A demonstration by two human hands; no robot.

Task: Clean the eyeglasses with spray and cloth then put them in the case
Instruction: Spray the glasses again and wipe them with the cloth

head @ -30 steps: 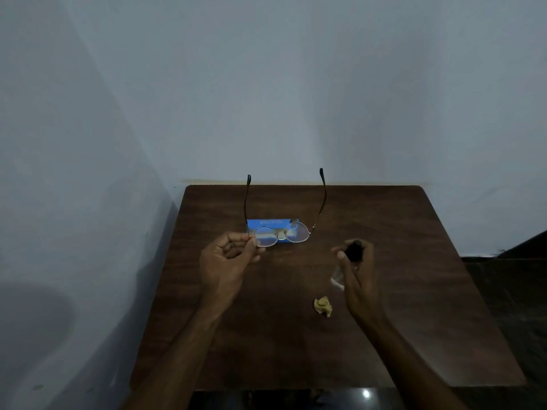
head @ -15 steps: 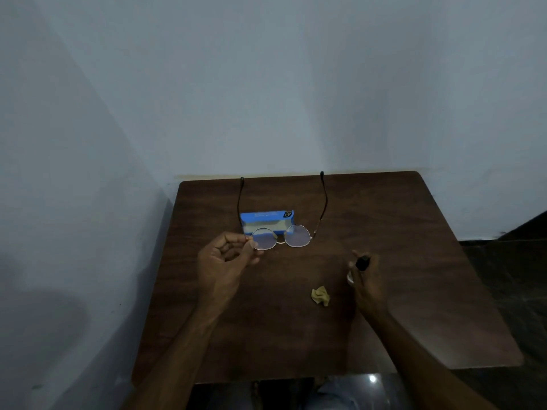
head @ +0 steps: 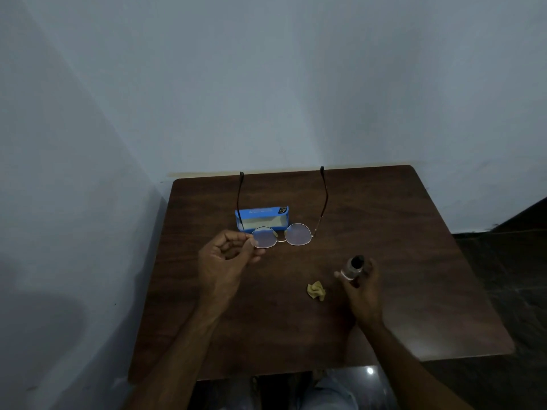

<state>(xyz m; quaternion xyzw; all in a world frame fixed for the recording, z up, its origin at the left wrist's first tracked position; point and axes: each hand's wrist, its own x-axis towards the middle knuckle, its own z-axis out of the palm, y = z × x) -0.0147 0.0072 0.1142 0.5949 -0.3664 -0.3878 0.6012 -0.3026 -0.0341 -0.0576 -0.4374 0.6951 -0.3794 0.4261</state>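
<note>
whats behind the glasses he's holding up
The blue case sits on the table behind the eyeglasses, pinched by the left hand. The lenses and a temple cover its lower edge.

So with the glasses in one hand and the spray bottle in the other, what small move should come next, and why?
Probably bring the spray bottle in the right hand up toward the lenses and spray. The left hand holds the eyeglasses open above the table, while the cloth lies untouched.

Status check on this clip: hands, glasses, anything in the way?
Left hand pinching eyeglasses by the rim, temples open. Right hand gripping spray bottle. Cloth crumpled on table; blue case behind glasses. Nothing blocking.
</note>
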